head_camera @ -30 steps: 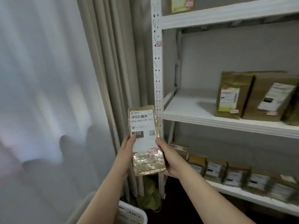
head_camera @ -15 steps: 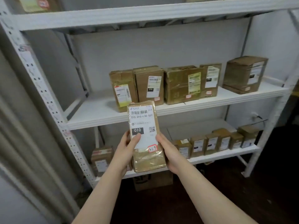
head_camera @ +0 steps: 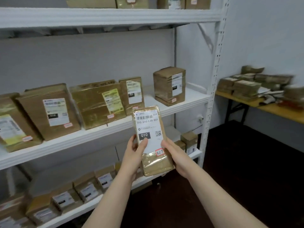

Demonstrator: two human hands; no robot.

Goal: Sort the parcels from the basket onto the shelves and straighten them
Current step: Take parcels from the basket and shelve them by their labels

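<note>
I hold a flat brown parcel upright in both hands, in front of the white shelf unit. Its white label reads 010-010-L30-551, with a small red-edged sticker at the lower right. My left hand grips its left edge, thumb on the label. My right hand grips its right edge. Behind it, the middle shelf carries several brown parcels standing upright, with a bare gap between a slim parcel and a squat box. The basket is out of view.
The lower shelf holds a row of several small parcels. More parcels stand on the top shelf. The shelf's right post stands next to a wooden table piled with parcels at the right. The floor is dark.
My view has swung right, from the curtain and the shelf's left post across to the shelf's right end and the table. The parcel stays upright in both hands.
</note>
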